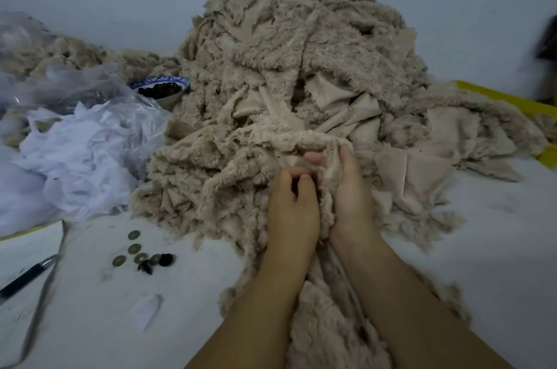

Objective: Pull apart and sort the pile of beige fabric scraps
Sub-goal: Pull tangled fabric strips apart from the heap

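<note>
The pile of beige scraps [289,61] rises straight ahead of both hands and spreads down the pale table [482,248] to the person's forearms. The right hand [352,200] has its thumb and fingers curled round a furry strip [327,212] at the near foot of the pile. The left hand [291,206] sits touching that strip on its other side, fingers curled in toward the thumb (whether it pinches any cloth I cannot tell). The strip's long axis runs away from the person: its far end goes into the heap just past the fingertips, and its near end trails back between the two wrists. Freeing it likely means drawing it toward the body, with the right hand already in place to pull. A bowl [161,88] and some white plastic [90,151] lie well off to the left, clear of that path.
</note>
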`<state>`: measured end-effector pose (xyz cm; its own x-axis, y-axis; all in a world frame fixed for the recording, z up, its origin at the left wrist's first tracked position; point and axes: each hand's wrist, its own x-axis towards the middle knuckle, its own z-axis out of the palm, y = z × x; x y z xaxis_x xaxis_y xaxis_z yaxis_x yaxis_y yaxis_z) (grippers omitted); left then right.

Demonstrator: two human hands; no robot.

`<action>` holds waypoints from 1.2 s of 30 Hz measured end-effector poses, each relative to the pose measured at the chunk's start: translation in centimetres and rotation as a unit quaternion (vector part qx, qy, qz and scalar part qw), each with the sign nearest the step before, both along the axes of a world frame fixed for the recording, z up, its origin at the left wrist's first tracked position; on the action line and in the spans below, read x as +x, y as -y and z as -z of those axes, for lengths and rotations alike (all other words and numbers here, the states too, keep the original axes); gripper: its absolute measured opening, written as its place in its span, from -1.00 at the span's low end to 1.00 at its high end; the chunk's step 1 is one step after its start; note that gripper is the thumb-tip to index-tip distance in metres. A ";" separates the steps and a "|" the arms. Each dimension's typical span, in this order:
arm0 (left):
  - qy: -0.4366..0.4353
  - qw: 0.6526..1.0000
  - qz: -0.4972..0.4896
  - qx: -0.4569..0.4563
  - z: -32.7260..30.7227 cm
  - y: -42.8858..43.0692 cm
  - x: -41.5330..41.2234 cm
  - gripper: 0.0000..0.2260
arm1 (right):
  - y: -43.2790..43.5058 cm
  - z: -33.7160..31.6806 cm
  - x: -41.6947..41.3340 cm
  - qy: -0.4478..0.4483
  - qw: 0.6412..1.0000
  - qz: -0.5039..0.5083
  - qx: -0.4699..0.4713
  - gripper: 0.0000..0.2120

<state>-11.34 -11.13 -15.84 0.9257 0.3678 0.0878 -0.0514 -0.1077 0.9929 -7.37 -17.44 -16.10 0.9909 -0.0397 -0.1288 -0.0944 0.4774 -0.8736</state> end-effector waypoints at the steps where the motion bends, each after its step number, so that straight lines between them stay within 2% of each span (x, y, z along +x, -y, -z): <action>1: -0.002 1.000 -0.009 -0.015 0.1 0.0 -0.4 -0.85 | -0.1 0.2 -0.3 0.001 1.000 -0.002 0.004 -0.46; 4: 0.007 0.999 0.004 -0.039 -0.7 -0.2 -0.3 -0.85 | 0.4 -0.5 -0.6 0.006 1.000 0.000 -0.003 -0.50; 7: 0.030 0.999 0.044 0.010 -3.2 -0.7 1.6 -0.84 | 1.8 -3.0 0.5 0.034 0.991 -0.010 -0.126 -0.49; 9: 0.016 0.994 0.102 0.042 -5.0 -1.0 3.1 -0.81 | 3.0 -4.6 1.7 0.062 0.978 -0.024 -0.198 -0.54; 12: -0.036 0.977 0.189 0.097 -6.0 -1.4 4.4 -0.74 | 4.5 -6.0 3.4 0.113 0.951 -0.039 -0.286 -0.72; 13: -0.033 0.970 0.203 0.129 -6.0 -1.6 4.5 -0.71 | 4.7 -6.2 3.8 0.126 0.941 -0.036 -0.311 -0.73; 15: 0.003 0.967 0.217 0.137 -5.6 -2.0 4.7 -0.60 | 4.8 -6.1 4.4 0.138 0.934 -0.023 -0.329 -0.71; 18: 0.046 0.980 0.178 0.081 -4.7 -3.4 4.9 -0.61 | 5.0 -4.7 4.9 0.132 0.942 0.010 -0.309 -0.70; 20: 0.056 0.987 0.129 -0.073 -4.1 -4.9 5.1 -0.62 | 5.5 -3.7 4.8 0.096 0.958 0.047 -0.266 -0.69; 21: 0.060 0.980 0.106 -0.160 -3.8 -5.8 5.3 -0.59 | 5.8 -3.2 4.8 0.075 0.967 0.059 -0.238 -0.65; 22: 0.064 0.971 0.087 -0.213 -3.5 -6.7 5.4 -0.57 | 6.0 -2.9 4.7 0.059 0.972 0.060 -0.217 -0.61; 23: 0.059 0.973 0.074 -0.211 -3.2 -7.2 5.5 -0.56 | 6.2 -2.7 4.8 0.047 0.976 0.052 -0.206 -0.62; 24: 0.046 0.981 0.070 -0.173 -3.0 -7.3 5.5 -0.57 | 6.2 -2.6 4.7 0.043 0.980 0.036 -0.193 -0.69; 26: 0.008 0.994 0.104 -0.016 -2.4 -6.7 5.0 -0.57 | 6.0 -2.9 4.3 0.037 0.988 -0.014 -0.151 -0.75; 28: -0.011 0.974 0.176 0.140 -1.9 -5.4 4.2 -0.54 | 5.8 -3.1 3.9 0.044 0.991 -0.053 -0.111 -0.65; 29: -0.002 0.962 0.208 0.178 -1.7 -4.9 3.9 -0.49 | 5.6 -3.1 3.7 0.062 0.990 -0.075 -0.102 -0.64; 30: 0.016 0.959 0.224 0.173 -1.5 -4.5 3.8 -0.43 | 5.5 -3.1 3.4 0.082 0.986 -0.099 -0.103 -0.63; 31: 0.030 0.964 0.227 0.133 -1.6 -4.1 3.8 -0.44 | 5.4 -3.0 3.2 0.097 0.982 -0.123 -0.108 -0.61; 33: 0.029 0.974 0.222 -0.030 -1.8 -3.8 4.2 -0.57 | 5.2 -3.0 2.8 0.114 0.969 -0.178 -0.125 -0.61; 34: 0.022 0.959 0.238 -0.150 -2.0 -3.8 4.4 -0.64 | 5.1 -3.0 2.6 0.126 0.960 -0.208 -0.140 -0.64; 36: 0.024 0.875 0.278 -0.395 -2.5 -4.3 4.5 -0.75 | 4.6 -3.3 2.2 0.147 0.948 -0.222 -0.173 -0.70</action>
<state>-6.89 -6.82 -13.36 0.9831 -0.1750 0.0538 0.0781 0.6664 0.7415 -5.19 -22.00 -12.81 0.9111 0.3999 0.0995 0.0526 0.1266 -0.9906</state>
